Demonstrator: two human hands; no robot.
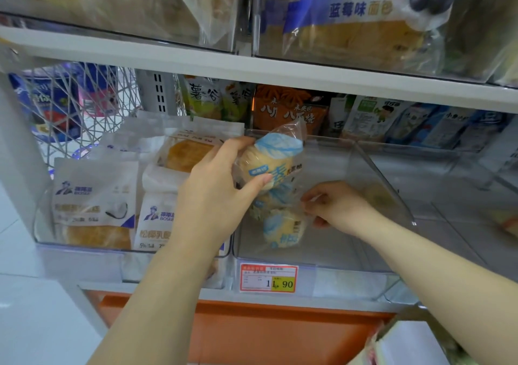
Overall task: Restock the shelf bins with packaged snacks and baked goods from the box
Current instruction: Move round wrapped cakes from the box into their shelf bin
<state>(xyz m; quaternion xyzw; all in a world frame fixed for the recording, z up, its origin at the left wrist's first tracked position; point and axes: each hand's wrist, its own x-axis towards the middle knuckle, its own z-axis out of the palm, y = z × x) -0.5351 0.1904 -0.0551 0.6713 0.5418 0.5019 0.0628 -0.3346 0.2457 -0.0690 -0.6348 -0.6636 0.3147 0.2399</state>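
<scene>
**Plastic bin takes blue-wrapped buns**

The left hand (pixel 218 193) gripped a bun pack (pixel 273 157), thumb across its near face and fingers curled over its far side. It held the pack tilted above the left part of a clear bin (pixel 378 174) on the shelf (pixel 252 70). More buns (pixel 283 228) in the same blue-and-clear wrapping lay in that bin, just below the held pack. The right hand (pixel 336 205) reached in from the right, its fingertips pinching the loose wrapper edge of those lower buns. A red-and-yellow price tag (pixel 268 278) sat on the bin's near face. White bread packs (pixel 95 196) filled the next bin to the left. An orange crate (pixel 280 334) stood below.
</scene>
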